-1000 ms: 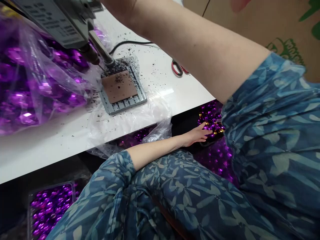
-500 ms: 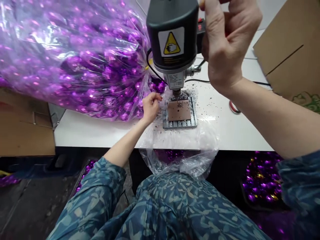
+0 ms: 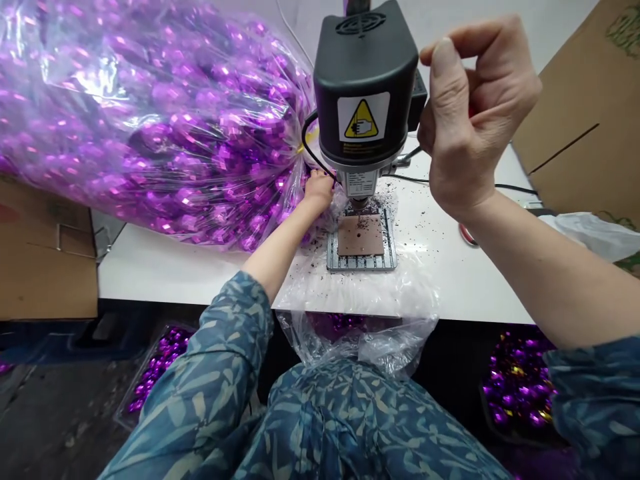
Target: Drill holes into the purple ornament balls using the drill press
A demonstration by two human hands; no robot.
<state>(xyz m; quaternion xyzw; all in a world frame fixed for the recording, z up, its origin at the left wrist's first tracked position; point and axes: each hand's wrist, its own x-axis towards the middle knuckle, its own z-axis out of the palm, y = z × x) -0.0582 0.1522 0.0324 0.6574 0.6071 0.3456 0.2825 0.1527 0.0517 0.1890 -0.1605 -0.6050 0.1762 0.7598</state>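
A: Picture a dial centred on the board (image 3: 371, 244). Where do the drill and your hands stand?

B: The drill (image 3: 367, 87) towers at 12 o'clock, over the board, which lies on a slotted base (image 3: 363, 263). Your right hand (image 3: 477, 113), at 2 o'clock, rises by the drill's side, thumb and fingers curled; whether they close on a lever cannot be told, since the hand itself hides it.

A: And your left hand?

B: Your left hand (image 3: 319, 190) reaches to 10 o'clock, between the drill and the bulging purple bag (image 3: 200, 153), its fingers bent and partly hidden. You cannot tell from this view whether they grasp anything.

A: What threatens the scene?

B: Chiefly that left hand, close to the chuck (image 3: 360, 202): if the drill is running, which a still cannot show, a slip could bring skin to the bit. The looped cord (image 3: 306, 133) could snag your fingers on withdrawal. Loose film from the bag could wind in. No clamp shows on the board, so a biting drill could spin it, and chips (image 3: 320, 248) underneath could leave it rocking.
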